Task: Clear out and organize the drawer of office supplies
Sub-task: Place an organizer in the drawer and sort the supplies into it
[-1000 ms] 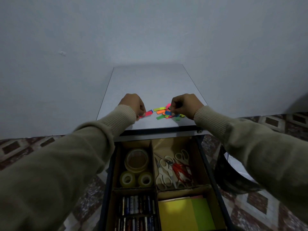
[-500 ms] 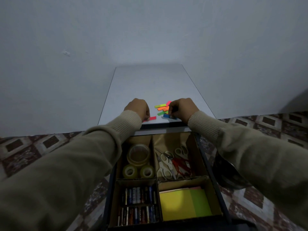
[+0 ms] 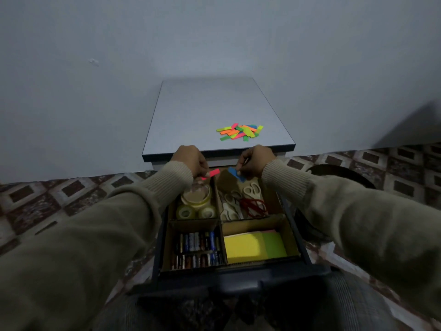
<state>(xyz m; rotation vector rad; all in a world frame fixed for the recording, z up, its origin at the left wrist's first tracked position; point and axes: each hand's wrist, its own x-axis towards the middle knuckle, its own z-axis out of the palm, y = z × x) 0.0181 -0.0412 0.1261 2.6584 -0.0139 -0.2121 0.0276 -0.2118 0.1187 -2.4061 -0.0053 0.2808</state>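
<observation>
Left hand (image 3: pixel 188 161) fingers pinching a red tab (image 3: pixel 211 174), right hand (image 3: pixel 256 161) fingers pinching a blue tab (image 3: pixel 236 174), both over the open drawer's (image 3: pixel 296 232) far compartments; tab pile (image 3: pixel 241 132) on the table (image 3: pixel 202 115), near right

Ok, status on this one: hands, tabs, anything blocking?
Left hand pinches red tab; right hand pinches blue tab, both over open drawer. Other tabs piled on cabinet top. Nothing blocking.

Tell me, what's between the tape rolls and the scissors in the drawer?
In the head view, a brown cardboard divider stands between the tape rolls and the scissors; each sits in its own compartment.
</observation>
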